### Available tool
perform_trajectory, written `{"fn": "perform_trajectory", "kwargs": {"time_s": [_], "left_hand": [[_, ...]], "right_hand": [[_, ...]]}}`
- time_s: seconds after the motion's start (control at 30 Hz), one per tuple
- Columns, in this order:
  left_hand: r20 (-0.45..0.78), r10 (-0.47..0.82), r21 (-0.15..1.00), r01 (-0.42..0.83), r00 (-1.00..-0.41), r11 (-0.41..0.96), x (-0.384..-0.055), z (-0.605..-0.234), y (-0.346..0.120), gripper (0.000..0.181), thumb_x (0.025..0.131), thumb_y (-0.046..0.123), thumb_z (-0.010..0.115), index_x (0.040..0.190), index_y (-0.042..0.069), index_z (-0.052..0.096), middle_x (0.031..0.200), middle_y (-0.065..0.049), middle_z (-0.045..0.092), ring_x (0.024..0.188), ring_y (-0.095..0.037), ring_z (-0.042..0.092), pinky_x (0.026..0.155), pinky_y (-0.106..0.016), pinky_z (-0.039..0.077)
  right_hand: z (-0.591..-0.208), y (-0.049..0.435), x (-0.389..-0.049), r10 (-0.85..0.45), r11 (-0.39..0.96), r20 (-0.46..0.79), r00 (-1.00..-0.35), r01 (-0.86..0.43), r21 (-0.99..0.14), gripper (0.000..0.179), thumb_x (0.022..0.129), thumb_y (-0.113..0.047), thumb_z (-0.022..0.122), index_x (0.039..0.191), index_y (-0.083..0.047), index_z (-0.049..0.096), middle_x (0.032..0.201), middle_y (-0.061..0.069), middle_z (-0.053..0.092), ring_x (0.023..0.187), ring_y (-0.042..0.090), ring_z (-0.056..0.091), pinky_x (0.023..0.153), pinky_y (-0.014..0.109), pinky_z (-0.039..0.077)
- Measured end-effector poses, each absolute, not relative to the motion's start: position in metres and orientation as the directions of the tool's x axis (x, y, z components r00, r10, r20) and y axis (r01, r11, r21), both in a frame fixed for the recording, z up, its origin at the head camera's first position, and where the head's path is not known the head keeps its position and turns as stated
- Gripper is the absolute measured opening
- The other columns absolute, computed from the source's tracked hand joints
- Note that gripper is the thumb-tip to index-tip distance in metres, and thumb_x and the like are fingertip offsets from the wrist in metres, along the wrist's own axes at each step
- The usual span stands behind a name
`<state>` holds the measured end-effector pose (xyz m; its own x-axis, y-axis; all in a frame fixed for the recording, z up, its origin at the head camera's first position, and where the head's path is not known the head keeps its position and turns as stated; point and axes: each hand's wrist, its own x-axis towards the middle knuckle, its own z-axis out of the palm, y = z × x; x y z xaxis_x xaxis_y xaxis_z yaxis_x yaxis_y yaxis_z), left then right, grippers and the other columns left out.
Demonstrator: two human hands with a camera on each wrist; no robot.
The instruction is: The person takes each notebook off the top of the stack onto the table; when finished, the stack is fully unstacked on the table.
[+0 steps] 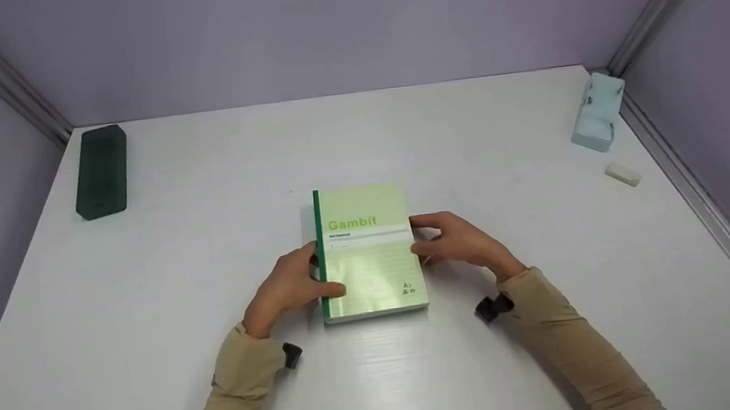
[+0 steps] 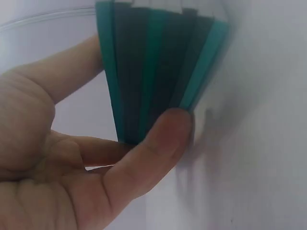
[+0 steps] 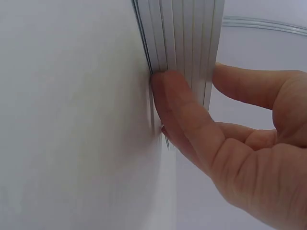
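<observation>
A stack of notebooks with a light green "Gambit" cover on top is held between both hands, over the middle of the white table. My left hand grips the spine side, its thumb lying over the top cover. In the left wrist view several dark and green spines show one against another. On the opposite side my right hand holds the page edges, its fingertips right at the stack's rim. The right wrist view shows these white page edges side by side, with fingers across the lower ones.
A dark green box lies at the table's far left corner. At the far right are a light blue holder-like object and a small white block. Walls border the white table at the back and sides.
</observation>
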<state>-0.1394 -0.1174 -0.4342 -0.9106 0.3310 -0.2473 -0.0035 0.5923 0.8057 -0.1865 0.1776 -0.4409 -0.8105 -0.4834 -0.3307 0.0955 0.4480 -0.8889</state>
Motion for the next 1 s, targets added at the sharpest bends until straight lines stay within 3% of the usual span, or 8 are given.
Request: {"fn": "perform_trajectory", "kwargs": {"time_s": [0.23,0.37,0.47,0.6,0.7,1.0], "left_hand": [[-0.362,0.266,0.769,-0.125,-0.894,0.627,-0.142,-0.434,-0.125,0.062,0.077,0.023,0.081,0.124,-0.005,0.053,0.101,-0.014,0.059,0.083,-0.021,0.057,0.07,-0.033,0.05],[-0.378,0.274,0.803,-0.165,-0.884,0.573,-0.143,-0.431,-0.131,0.057,0.077,0.017,0.081,0.119,-0.008,0.053,0.094,-0.014,0.06,0.075,-0.019,0.06,0.066,-0.032,0.052],[-0.376,0.293,0.844,-0.195,-0.879,0.499,-0.144,-0.43,-0.136,0.062,0.078,0.012,0.08,0.127,-0.009,0.048,0.1,-0.016,0.058,0.076,-0.019,0.06,0.065,-0.031,0.053],[-0.329,0.32,0.896,-0.188,-0.888,0.402,-0.146,-0.432,-0.141,0.083,0.078,0.006,0.077,0.147,0.004,0.032,0.114,-0.021,0.051,0.073,-0.019,0.057,0.064,-0.031,0.052],[-0.294,0.352,0.924,-0.17,-0.889,0.341,-0.145,-0.434,-0.145,0.092,0.078,0.001,0.076,0.152,0.013,0.023,0.118,-0.023,0.047,0.071,-0.019,0.058,0.065,-0.032,0.053],[-0.288,0.332,0.941,-0.202,-0.898,0.271,-0.134,-0.439,-0.147,0.082,0.079,0.0,0.074,0.148,0.005,0.03,0.116,-0.023,0.052,0.083,-0.024,0.064,0.071,-0.035,0.055]], "right_hand": [[-0.441,0.177,-0.179,-0.47,0.472,-0.342,-0.814,0.095,-0.876,0.062,0.091,-0.01,0.065,0.146,-0.002,0.036,0.15,0.014,0.035,0.096,0.022,0.065,0.076,0.036,0.055],[-0.439,0.174,-0.177,-0.458,0.493,-0.342,-0.82,0.086,-0.866,0.066,0.09,-0.01,0.068,0.147,-0.003,0.035,0.151,0.014,0.033,0.095,0.023,0.065,0.075,0.035,0.055],[-0.437,0.173,-0.177,-0.456,0.516,-0.341,-0.822,0.068,-0.854,0.068,0.088,-0.007,0.069,0.147,-0.002,0.035,0.152,0.015,0.031,0.093,0.023,0.066,0.074,0.035,0.056],[-0.438,0.172,-0.179,-0.454,0.54,-0.329,-0.828,0.038,-0.841,0.069,0.088,-0.007,0.069,0.148,-0.002,0.034,0.153,0.015,0.03,0.089,0.024,0.067,0.072,0.034,0.055],[-0.439,0.172,-0.18,-0.456,0.549,-0.334,-0.825,0.035,-0.835,0.069,0.088,-0.007,0.069,0.148,-0.004,0.034,0.152,0.014,0.031,0.087,0.023,0.067,0.071,0.034,0.055],[-0.44,0.172,-0.179,-0.458,0.548,-0.335,-0.823,0.036,-0.836,0.067,0.089,-0.008,0.068,0.148,-0.006,0.035,0.153,0.012,0.032,0.084,0.023,0.068,0.069,0.035,0.055]]}}
